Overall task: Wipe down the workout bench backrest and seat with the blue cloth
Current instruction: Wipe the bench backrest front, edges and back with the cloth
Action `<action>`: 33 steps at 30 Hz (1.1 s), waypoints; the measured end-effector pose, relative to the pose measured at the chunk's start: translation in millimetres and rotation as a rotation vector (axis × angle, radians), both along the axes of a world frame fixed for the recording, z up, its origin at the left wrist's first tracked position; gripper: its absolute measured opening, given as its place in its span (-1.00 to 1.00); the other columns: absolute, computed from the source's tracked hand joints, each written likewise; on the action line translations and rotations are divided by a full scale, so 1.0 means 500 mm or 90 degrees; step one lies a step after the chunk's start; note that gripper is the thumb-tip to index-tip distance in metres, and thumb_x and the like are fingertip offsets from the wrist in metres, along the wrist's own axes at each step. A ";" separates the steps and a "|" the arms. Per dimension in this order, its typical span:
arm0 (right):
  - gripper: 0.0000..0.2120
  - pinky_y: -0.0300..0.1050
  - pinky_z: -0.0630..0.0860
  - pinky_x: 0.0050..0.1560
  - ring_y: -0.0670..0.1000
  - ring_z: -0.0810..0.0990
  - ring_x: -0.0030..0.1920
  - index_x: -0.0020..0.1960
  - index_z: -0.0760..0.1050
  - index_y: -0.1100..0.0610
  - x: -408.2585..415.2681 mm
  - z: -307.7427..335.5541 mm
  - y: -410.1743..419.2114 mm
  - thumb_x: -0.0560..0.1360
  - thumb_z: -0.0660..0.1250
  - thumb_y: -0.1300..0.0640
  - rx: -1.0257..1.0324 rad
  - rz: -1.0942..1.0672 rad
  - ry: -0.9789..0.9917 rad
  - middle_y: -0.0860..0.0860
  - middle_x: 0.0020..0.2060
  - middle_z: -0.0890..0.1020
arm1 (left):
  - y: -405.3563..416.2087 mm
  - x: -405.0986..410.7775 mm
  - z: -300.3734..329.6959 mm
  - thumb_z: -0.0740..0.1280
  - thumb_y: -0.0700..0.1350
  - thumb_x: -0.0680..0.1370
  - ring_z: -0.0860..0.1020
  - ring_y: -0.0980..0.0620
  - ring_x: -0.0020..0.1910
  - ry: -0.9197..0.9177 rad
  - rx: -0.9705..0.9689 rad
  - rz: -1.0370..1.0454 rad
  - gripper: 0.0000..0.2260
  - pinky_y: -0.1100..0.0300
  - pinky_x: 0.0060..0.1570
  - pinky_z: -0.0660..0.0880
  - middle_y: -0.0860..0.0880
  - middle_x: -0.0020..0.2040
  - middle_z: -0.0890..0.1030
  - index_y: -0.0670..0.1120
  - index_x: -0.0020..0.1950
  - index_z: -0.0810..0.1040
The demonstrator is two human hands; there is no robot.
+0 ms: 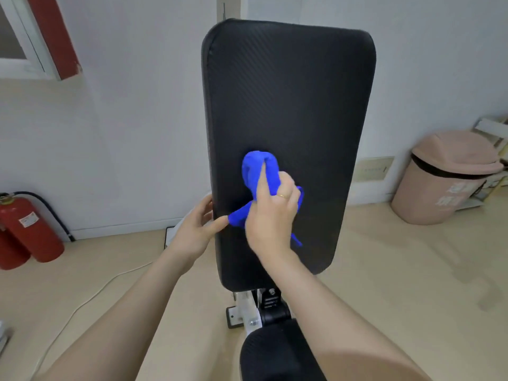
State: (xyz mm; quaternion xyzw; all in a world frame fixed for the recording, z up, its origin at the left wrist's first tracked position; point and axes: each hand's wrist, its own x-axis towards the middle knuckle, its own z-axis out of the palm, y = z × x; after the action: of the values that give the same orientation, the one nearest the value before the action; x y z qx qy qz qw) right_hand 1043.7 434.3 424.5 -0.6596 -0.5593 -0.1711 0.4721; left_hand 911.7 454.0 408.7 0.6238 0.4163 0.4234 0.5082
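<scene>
The black padded backrest (288,92) stands raised in the middle of the head view. My right hand (270,213) presses a bunched blue cloth (258,171) against its lower middle, with the forefinger stretched up over the cloth. My left hand (196,229) grips the backrest's left edge, thumb on the front face beside a trailing corner of the cloth. The black seat (269,353) shows at the bottom, partly hidden by my right forearm. A white and black hinge bracket (255,309) joins seat and backrest.
Two red fire extinguishers (24,226) stand at the left by the wall. A pink lidded bin (445,177) sits at the right. A white cable (90,295) runs over the beige floor at the left. The white wall is right behind the bench.
</scene>
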 end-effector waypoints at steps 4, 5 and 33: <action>-0.27 0.14 0.50 0.00 0.14 0.25 0.04 0.39 0.27 0.07 -0.029 0.001 -0.014 0.24 0.30 0.33 -0.043 0.166 -0.147 0.18 0.20 0.36 | -0.004 0.004 0.009 0.33 -0.17 0.51 0.50 0.25 0.12 0.027 -0.016 0.032 -0.61 0.26 -0.06 0.46 0.20 0.17 0.54 0.14 0.28 0.38; -0.30 0.15 0.50 0.00 0.16 0.27 0.03 0.39 0.30 0.09 0.003 0.008 -0.012 0.26 0.29 0.34 -0.044 0.158 -0.163 0.21 0.18 0.41 | -0.003 0.003 0.005 0.32 -0.15 0.52 0.49 0.19 0.17 0.025 -0.022 0.027 -0.62 0.25 -0.02 0.43 0.19 0.21 0.53 0.17 0.28 0.37; -0.75 0.06 0.47 -0.19 0.24 0.51 -0.11 0.13 0.35 0.03 0.350 0.087 -0.005 0.57 0.00 0.27 -0.331 0.084 0.503 0.21 0.11 0.43 | -0.055 0.134 0.118 0.50 -0.21 0.33 0.06 -0.27 0.44 0.503 0.397 0.383 -0.11 -0.23 0.36 0.14 -0.32 0.47 0.05 -0.06 0.47 -0.01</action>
State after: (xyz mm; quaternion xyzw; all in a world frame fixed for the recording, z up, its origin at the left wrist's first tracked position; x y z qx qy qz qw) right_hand 1218.9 431.7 467.7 -0.7334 -0.4018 0.2687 0.4780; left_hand 978.7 426.3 467.7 0.7088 0.5887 0.3869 -0.0357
